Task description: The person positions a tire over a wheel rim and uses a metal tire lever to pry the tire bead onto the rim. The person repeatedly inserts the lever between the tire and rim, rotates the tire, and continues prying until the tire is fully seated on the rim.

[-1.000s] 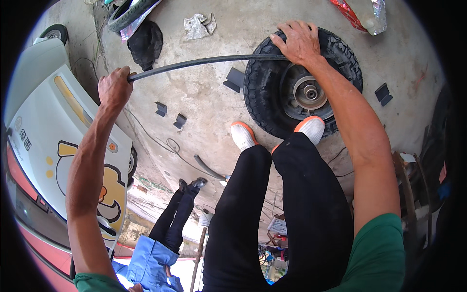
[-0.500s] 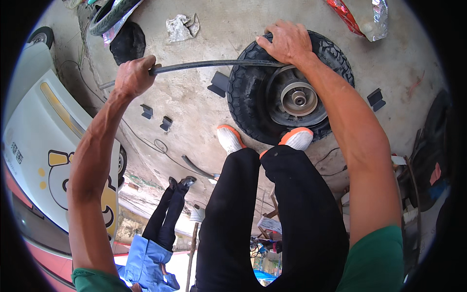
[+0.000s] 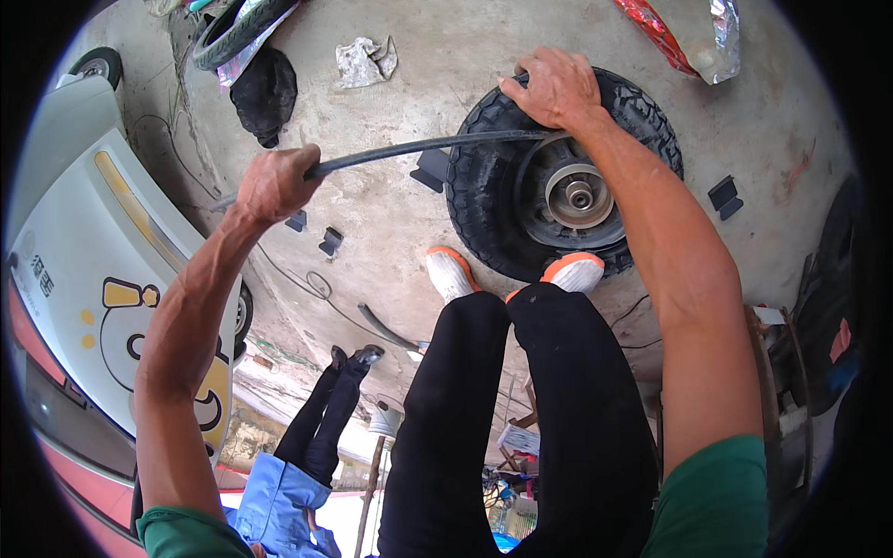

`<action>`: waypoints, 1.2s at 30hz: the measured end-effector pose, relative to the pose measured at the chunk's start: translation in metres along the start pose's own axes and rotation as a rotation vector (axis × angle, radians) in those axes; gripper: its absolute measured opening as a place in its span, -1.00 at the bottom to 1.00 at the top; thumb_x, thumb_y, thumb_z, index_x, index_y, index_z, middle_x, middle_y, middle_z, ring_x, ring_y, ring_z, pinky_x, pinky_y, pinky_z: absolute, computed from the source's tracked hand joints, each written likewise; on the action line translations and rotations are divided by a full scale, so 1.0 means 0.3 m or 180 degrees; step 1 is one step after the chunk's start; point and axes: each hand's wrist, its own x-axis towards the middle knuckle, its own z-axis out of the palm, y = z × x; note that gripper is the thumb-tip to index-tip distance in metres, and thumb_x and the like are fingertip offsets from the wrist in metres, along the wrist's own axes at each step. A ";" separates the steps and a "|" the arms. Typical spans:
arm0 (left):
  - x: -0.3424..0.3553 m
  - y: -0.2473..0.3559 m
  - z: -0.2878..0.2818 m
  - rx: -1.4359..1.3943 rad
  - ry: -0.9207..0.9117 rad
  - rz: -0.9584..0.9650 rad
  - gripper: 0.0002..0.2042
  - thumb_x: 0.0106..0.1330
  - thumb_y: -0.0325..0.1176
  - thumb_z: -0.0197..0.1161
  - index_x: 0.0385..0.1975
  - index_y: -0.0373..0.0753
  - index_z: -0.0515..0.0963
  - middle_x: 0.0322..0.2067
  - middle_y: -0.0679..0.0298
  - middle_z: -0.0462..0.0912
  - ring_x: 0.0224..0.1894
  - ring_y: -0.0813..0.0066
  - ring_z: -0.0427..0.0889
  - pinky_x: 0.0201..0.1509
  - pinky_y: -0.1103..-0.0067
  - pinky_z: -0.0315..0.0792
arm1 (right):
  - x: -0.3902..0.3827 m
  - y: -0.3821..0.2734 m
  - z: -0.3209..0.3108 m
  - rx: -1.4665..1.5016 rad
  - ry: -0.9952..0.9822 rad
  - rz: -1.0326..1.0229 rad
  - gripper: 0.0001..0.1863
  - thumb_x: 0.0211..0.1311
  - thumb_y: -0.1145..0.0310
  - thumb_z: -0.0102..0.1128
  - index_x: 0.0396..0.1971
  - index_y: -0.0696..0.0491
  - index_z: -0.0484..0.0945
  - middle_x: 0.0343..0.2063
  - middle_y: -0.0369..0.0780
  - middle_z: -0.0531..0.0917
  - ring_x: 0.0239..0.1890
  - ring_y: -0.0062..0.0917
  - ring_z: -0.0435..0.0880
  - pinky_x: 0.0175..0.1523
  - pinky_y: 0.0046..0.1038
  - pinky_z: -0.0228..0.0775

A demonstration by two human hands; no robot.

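A black tyre (image 3: 488,200) with chunky tread lies on its side on the floor, around a grey metal wheel (image 3: 581,195) with a round hub. My left hand (image 3: 279,181) is closed round a long dark metal bar (image 3: 419,147), left of the tyre. The bar slants up to the right, and its far end passes over the tyre's sidewall to the rim beneath my right forearm, which hides the tip. My right hand (image 3: 558,88) presses on the tyre's far side, fingers curled over the outer edge. My white-and-orange shoes (image 3: 572,272) stand at the tyre's near edge.
Small dark angled pieces (image 3: 726,197) lie around the tyre. A white rag (image 3: 365,62), a black bag (image 3: 263,93) and another tyre (image 3: 237,33) lie at the far left. A white vehicle (image 3: 121,279) stands left; a person in blue (image 3: 284,498) stands near it.
My left hand and the bar's near end have shifted right and a little down in the picture. The whole scene has slid slightly right. My right hand stays on the tyre.
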 end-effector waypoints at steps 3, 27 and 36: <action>-0.165 0.156 0.034 -0.0445 -0.0049 -0.0247 -0.81 0.42 -0.27 0.42 -0.30 -0.24 0.62 -0.46 0.02 0.71 -0.41 -0.05 0.73 -0.31 0.18 0.57 | -0.002 -0.004 -0.005 0.0008 0.0093 -0.0056 -0.29 0.46 -0.30 0.08 0.26 -0.04 0.73 0.24 -0.17 0.68 0.41 -0.31 0.52 0.58 -0.15 0.09; -1.057 0.558 -0.021 -0.4687 -0.1323 -0.2315 -0.47 0.72 0.15 -0.01 -0.21 -0.26 0.54 -0.62 0.36 0.45 -0.60 0.64 0.38 -0.52 0.60 0.27 | -0.037 0.016 -0.009 0.0102 0.0244 -0.0053 -0.30 0.32 -0.30 0.18 0.22 -0.08 0.75 0.21 -0.13 0.72 0.37 -0.20 0.59 0.55 -0.10 0.23; -0.335 0.818 0.045 -0.5391 0.0541 -0.1940 -0.58 0.77 -0.01 -0.04 -0.08 -0.32 0.47 -0.62 0.35 0.38 -0.68 0.61 0.25 -0.61 0.60 0.12 | -0.060 0.092 0.021 0.1104 0.1235 0.0023 -0.37 0.28 -0.30 0.29 0.15 -0.17 0.80 0.18 -0.11 0.75 0.31 -0.13 0.65 0.48 -0.06 0.38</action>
